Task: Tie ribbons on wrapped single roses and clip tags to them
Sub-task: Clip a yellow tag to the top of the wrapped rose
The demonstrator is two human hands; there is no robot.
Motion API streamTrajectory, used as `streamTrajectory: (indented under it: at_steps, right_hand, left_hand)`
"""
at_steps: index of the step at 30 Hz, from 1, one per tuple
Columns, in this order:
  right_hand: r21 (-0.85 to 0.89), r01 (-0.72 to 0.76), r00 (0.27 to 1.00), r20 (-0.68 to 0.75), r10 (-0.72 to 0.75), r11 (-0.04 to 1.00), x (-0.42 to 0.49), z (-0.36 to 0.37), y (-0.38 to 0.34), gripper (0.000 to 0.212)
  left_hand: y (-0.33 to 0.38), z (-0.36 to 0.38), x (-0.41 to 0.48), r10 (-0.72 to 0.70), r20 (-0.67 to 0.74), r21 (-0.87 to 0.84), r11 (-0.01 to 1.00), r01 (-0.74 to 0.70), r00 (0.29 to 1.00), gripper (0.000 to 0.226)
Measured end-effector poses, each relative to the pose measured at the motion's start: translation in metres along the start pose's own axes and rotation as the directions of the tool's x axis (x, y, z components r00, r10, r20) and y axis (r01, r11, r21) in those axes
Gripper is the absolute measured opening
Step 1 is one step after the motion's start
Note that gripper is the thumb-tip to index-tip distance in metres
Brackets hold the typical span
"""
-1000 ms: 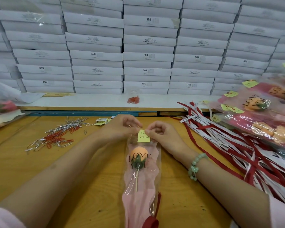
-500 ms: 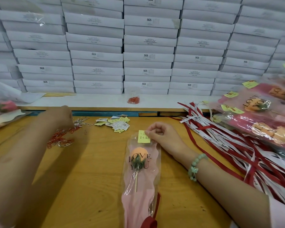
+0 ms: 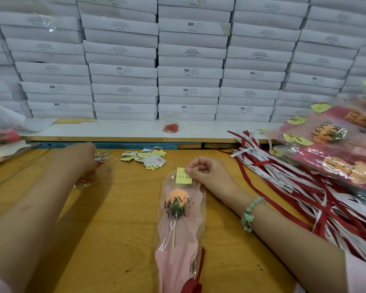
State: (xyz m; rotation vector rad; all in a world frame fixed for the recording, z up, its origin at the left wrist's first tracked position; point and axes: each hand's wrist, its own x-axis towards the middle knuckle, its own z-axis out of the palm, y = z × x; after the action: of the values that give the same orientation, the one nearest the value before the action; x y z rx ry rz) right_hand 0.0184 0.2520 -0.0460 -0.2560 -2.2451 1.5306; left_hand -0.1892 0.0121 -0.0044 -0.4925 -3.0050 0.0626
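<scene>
Readable text: "SGS" in black on the end labels of many white boxes (image 3: 190, 24) stacked along the back. Other boxes carry several lines of small print, too fine to read. "LOVE YOU" in dark serif capitals, two lines, on the clear sleeve of the wrapped rose (image 3: 179, 210) at centre. Same "LOVE YOU" on the pile of wrapped roses (image 3: 325, 132) at right, with another copy there only partly visible. Yellow tag (image 3: 183, 177) at the top of the centre sleeve: two handwritten lines, maybe "10" then Chinese characters, not legible. Ribbons (image 3: 283, 178): black print on the white ones, too small. Loose tags (image 3: 151, 160): printed, unreadable.
</scene>
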Motion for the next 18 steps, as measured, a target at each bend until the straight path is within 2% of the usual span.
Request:
streamTrajectory:
  at_steps: [5,18]
  right_hand:
    - [-0.005,0.004,1.000,0.000,-0.004,1.000,-0.001,0.000,-0.001,0.009]
    - [-0.006,0.012,1.000,-0.001,-0.012,1.000,-0.001,0.001,-0.002,0.007]
  left_hand:
    - [-0.002,0.008,0.007,0.000,-0.030,0.036,0.999,0.001,1.000,0.017]
    - [-0.004,0.016,0.015,0.011,-0.054,0.065,0.998,-0.008,0.998,0.019]
